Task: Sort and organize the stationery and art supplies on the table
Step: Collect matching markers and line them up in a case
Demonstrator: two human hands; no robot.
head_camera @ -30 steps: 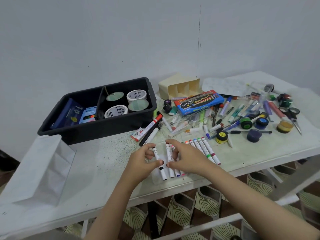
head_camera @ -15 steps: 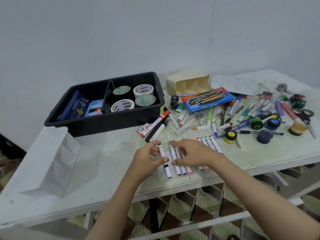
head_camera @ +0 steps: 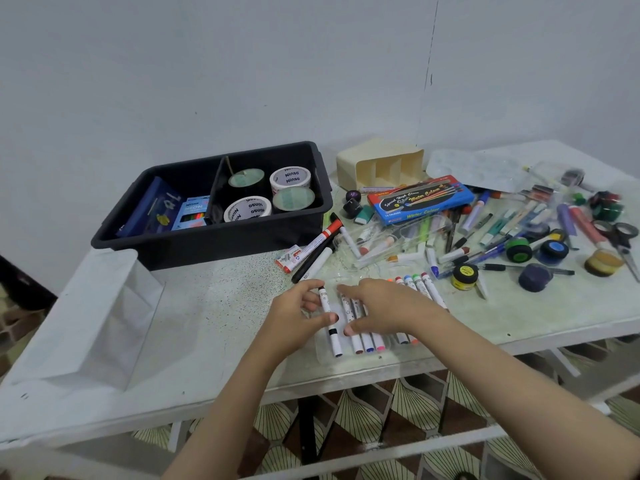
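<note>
While left hand (head_camera: 294, 318) pinches marker (head_camera: 335, 339), right hand (head_camera: 384, 306) flat on marker row (head_camera: 367, 341), near table edge (head_camera: 381, 368)

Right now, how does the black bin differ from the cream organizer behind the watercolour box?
The black bin is dark and larger; the cream organizer is pale and smaller. The black bin sits upright holding tape rolls and boxes; the cream organizer lies on its side, compartments apparently empty. Both have dividers.

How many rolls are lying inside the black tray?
4, all in the black tray's right compartment: a green-topped roll back left, a white roll back right, another white roll front left, another green-topped roll front right. Some may be hidden.
</note>
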